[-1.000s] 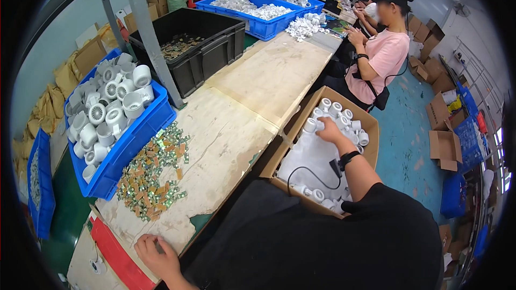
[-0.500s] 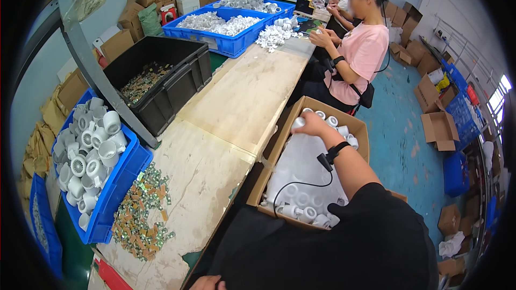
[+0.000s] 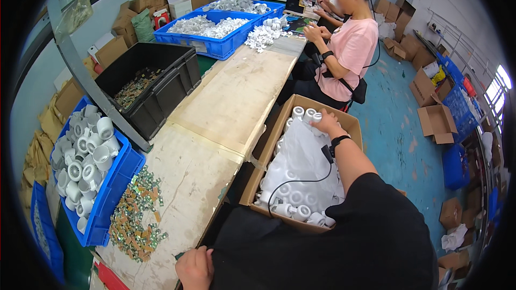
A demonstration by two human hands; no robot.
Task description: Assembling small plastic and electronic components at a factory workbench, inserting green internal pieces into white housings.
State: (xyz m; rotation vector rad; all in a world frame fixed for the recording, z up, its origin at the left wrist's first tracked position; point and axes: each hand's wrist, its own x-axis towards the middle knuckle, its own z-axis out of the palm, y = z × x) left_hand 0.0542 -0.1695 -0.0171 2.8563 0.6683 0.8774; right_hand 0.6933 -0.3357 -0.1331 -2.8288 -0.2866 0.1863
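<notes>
An open cardboard box [image 3: 248, 190] stands beside the table, holding several white plastic fan housings [image 3: 302, 212] and a translucent white plastic sheet [image 3: 298, 153] over part of them. My right hand [image 3: 326, 123] reaches to the far side of the box, its fingers closed round a white housing [image 3: 317, 117] among others there. Down at the table's near edge, my left hand [image 3: 194, 268] is curled against black cloth; whether anything is in its fingers is hidden. A black cable runs from the band on my right wrist across the sheet.
Small circuit boards [image 3: 137, 215] lie heaped on the table [image 3: 199, 156]. Beside them stands a blue bin [image 3: 126, 169] of white housings, with a black crate [image 3: 169, 94] of boards beyond. Farther off are blue trays [image 3: 220, 48] of white parts. A co-worker in pink [image 3: 352, 43] sits past the box.
My right hand has moved rightward along the far end of the box. My left hand has come further into view at the table edge. The sheet now reaches farther toward the far end.
</notes>
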